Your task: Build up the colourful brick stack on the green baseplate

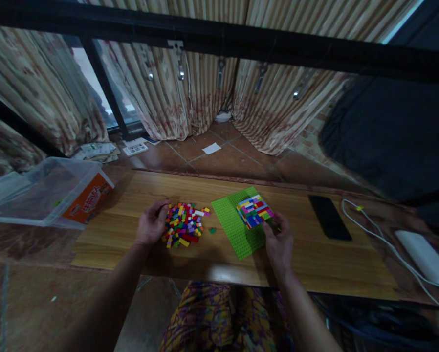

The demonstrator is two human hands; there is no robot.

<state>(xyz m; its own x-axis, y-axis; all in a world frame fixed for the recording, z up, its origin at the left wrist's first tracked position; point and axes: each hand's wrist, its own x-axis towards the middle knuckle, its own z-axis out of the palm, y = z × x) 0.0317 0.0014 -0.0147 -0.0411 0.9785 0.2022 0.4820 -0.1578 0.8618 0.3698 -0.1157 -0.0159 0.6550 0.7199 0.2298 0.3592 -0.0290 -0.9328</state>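
Note:
At the left edge of a loose pile of colourful toy bricks (183,224), my left hand (152,224) rests with its fingers loosely curved and the thumb apart, nothing visible in it. A green studded baseplate (229,217) lies slantwise to the right of the pile. Over the plate is a multicoloured block built of toy bricks (255,211); whether it is fixed to the plate I cannot tell. My right hand (280,239) grips the near right corner of this block between thumb and fingers. A single green brick (212,230) lies between pile and plate.
A black phone (329,217) lies right of the plate on the wooden board (109,239). Beyond it are a white cable (375,243) and a white power bank (425,256). A clear plastic box (47,215) with an orange label stands at the left. Curtains hang behind.

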